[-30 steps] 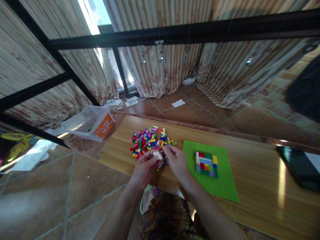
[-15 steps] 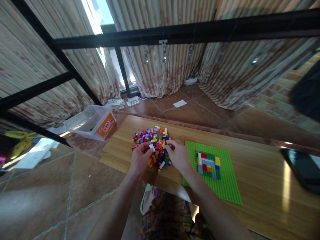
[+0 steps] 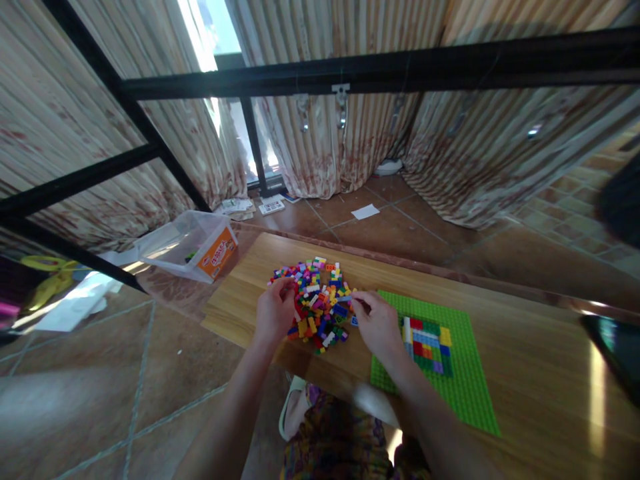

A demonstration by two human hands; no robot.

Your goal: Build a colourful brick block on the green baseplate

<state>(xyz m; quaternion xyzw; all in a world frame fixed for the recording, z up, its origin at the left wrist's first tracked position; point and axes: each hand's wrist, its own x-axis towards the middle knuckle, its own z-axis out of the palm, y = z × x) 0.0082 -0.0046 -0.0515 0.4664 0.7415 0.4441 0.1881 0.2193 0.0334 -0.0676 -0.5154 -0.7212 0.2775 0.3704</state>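
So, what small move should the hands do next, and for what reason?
Perhaps the left hand should spread the brick pile a little: it lies jumbled, with pieces overlapping, and this hand is at its left edge. Single pieces might then be easier to pick. I cannot tell if this hand's grip holds one.

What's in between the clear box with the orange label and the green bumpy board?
The brick pile on the wooden table, with the left hand and right hand at its sides. The head view shows it.
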